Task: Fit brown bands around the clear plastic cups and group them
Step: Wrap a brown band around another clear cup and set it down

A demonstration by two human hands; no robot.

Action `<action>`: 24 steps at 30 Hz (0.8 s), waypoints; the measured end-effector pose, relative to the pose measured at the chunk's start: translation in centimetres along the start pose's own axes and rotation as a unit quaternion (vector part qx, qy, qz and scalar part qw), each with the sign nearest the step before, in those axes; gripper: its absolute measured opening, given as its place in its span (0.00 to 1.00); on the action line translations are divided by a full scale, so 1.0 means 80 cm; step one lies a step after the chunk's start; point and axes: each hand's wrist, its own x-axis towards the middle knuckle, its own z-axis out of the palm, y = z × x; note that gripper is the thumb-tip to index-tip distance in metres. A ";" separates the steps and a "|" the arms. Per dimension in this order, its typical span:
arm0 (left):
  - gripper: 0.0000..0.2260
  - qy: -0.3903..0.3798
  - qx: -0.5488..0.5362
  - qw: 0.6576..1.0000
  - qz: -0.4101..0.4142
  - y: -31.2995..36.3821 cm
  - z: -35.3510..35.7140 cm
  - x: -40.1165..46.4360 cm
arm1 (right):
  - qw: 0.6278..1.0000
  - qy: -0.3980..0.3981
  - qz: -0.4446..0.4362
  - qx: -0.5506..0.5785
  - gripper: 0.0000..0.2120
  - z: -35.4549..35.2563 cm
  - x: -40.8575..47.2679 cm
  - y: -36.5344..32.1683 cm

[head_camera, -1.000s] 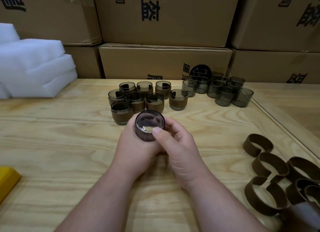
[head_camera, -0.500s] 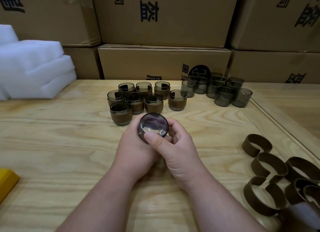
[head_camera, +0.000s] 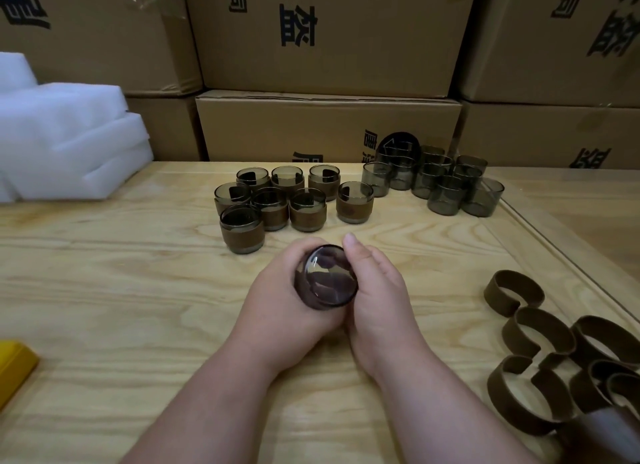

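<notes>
Both hands clasped round one cup, held tipped over the surface.

The left hand (head_camera: 277, 307) wraps the cup (head_camera: 325, 278) from the side; the right hand (head_camera: 377, 297) closes on its other side, thumb raised past the rim. Whether a band is already on it cannot be told; the hands hide the wall. Risks, as judged: smooth plastic may slip from a tilted hold and roll; a band forced on crooked may bunch or sit askew. Setting it down carelessly could knock the banded cups (head_camera: 287, 200) just beyond. Bare cups (head_camera: 446, 186) stand farther right; loose bands (head_camera: 540, 342) lie well apart, near the surface (head_camera: 104, 290) edge.
</notes>
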 end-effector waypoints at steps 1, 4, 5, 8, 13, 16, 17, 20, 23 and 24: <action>0.26 -0.006 0.011 1.000 0.007 0.001 0.001 0.000 | 1.000 0.011 0.001 -0.002 0.14 -0.001 0.000 0.000; 0.25 -0.008 0.032 0.999 0.018 0.000 0.001 0.001 | 1.000 0.019 -0.009 -0.015 0.18 -0.001 0.002 0.002; 0.25 -0.007 0.035 0.999 0.020 -0.001 0.001 0.001 | 1.000 0.019 -0.015 -0.017 0.19 0.000 0.002 0.003; 0.26 -0.008 0.042 0.999 0.019 -0.002 0.000 0.001 | 0.999 0.012 -0.034 -0.020 0.29 0.001 0.001 0.003; 0.22 -0.013 0.042 0.999 -0.001 -0.008 0.000 0.001 | 0.994 -0.026 -0.066 -0.084 0.36 0.002 -0.004 0.006; 0.20 -0.023 0.033 0.999 -0.003 -0.008 0.000 0.002 | 0.987 -0.054 -0.088 -0.124 0.40 0.002 -0.006 0.008; 0.18 -0.028 0.033 0.999 -0.004 -0.008 0.001 0.003 | 0.985 -0.060 -0.095 -0.134 0.41 0.001 -0.006 0.009; 0.16 -0.036 0.015 0.999 -0.006 -0.005 0.000 0.003 | 0.976 -0.065 -0.121 -0.171 0.41 0.000 -0.010 0.012; 0.17 -0.028 0.015 0.999 -0.003 -0.003 -0.001 0.000 | 0.965 -0.044 -0.151 -0.210 0.39 0.003 -0.012 0.015; 0.17 -0.024 0.027 0.999 0.003 -0.003 -0.001 0.000 | 0.964 -0.033 -0.158 -0.212 0.38 0.004 -0.012 0.016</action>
